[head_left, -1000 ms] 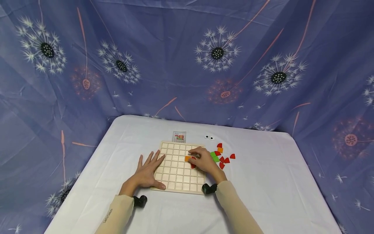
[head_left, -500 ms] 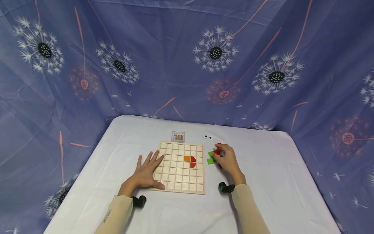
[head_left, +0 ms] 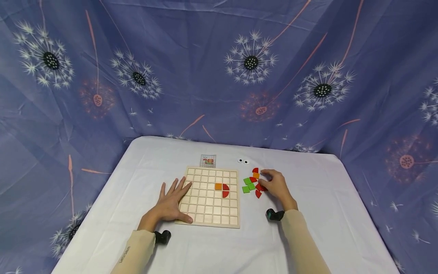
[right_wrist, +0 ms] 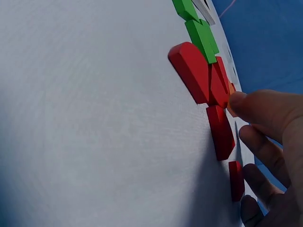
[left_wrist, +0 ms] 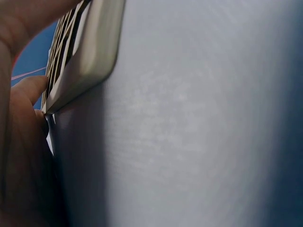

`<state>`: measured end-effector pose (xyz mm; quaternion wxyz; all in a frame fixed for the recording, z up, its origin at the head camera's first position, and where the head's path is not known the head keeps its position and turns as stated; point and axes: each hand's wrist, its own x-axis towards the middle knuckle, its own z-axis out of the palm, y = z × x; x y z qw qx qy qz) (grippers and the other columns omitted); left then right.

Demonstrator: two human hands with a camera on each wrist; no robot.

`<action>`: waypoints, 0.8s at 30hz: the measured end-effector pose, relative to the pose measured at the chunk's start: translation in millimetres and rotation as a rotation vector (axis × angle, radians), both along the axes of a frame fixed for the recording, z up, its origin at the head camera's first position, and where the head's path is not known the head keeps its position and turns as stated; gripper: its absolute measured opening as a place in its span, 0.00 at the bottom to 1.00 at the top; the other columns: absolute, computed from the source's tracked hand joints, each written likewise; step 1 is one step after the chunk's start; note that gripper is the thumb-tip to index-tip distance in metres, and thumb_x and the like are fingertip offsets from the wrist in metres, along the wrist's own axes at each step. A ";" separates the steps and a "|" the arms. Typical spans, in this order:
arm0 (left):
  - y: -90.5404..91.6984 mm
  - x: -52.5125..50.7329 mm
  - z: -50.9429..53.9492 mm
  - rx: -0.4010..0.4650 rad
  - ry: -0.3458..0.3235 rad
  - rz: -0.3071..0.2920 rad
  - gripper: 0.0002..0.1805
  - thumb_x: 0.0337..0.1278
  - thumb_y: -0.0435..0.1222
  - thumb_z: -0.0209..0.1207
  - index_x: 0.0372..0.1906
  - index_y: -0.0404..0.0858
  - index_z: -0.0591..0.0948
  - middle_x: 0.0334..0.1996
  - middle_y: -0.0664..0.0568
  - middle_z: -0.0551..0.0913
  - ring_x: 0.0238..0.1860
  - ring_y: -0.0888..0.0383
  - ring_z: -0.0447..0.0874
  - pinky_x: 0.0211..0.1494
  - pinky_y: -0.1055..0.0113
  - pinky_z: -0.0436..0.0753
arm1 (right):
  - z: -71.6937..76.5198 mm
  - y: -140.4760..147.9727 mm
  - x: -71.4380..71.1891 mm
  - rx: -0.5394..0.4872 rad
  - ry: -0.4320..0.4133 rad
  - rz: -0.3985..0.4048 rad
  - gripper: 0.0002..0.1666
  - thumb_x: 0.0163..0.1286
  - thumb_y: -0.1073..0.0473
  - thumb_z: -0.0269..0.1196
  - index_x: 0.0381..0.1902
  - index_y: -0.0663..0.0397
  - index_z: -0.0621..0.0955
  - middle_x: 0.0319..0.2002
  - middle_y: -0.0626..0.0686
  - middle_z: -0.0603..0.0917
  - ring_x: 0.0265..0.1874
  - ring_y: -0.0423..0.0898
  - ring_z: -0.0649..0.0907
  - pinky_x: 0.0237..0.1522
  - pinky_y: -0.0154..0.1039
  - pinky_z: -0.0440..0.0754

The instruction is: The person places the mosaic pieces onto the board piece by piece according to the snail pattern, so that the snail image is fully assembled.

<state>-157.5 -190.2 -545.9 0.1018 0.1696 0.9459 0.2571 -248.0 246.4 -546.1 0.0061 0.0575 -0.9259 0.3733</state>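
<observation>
My left hand (head_left: 167, 203) lies with spread fingers over the left edge of the wooden grid board (head_left: 202, 209). An orange square tile (head_left: 218, 186) sits on the board, and two red quarter-circle tiles (head_left: 225, 194) lie at its right, forming a half circle. Beyond the board's right side, my right hand (head_left: 277, 186) is above the loose red quarter-circle tiles (right_wrist: 220, 132), its thumb and fingers apart. I see nothing between them in the right wrist view. Green square tiles (head_left: 251, 186) and another orange square tile (head_left: 256, 175) lie just left of that hand.
A small picture card (head_left: 208, 161) with a coloured pattern on a grid lies behind the board. Two white eye pieces (head_left: 243, 161) lie at the back, right of the card. White cloth (head_left: 328, 213) covers the table; a patterned curtain (head_left: 191, 76) hangs behind.
My right hand has left the board and moved right to the loose tiles. One green tile now lies further left. The left hand stays in place.
</observation>
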 end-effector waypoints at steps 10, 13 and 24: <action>0.2 0.6 -0.3 0.008 0.010 -0.002 0.76 0.22 0.69 0.77 0.83 0.45 0.56 0.85 0.43 0.42 0.84 0.35 0.37 0.76 0.27 0.26 | -1.7 -7.8 -6.3 -0.001 -0.014 0.007 0.21 0.66 0.64 0.71 0.57 0.62 0.85 0.57 0.64 0.85 0.64 0.63 0.79 0.70 0.60 0.74; 0.7 0.7 -0.5 0.012 0.010 -0.003 0.76 0.22 0.69 0.78 0.83 0.45 0.56 0.85 0.43 0.42 0.84 0.35 0.37 0.76 0.27 0.25 | -1.8 -7.9 -6.8 0.008 -0.005 0.019 0.20 0.67 0.65 0.70 0.57 0.63 0.85 0.57 0.65 0.85 0.65 0.64 0.78 0.71 0.62 0.72; -1.1 2.3 0.7 0.025 0.011 -0.003 0.76 0.22 0.68 0.78 0.83 0.43 0.56 0.84 0.41 0.43 0.83 0.33 0.37 0.75 0.27 0.25 | 2.5 -6.1 -0.9 0.019 0.022 0.014 0.22 0.65 0.64 0.67 0.57 0.62 0.85 0.57 0.67 0.83 0.62 0.66 0.76 0.68 0.63 0.74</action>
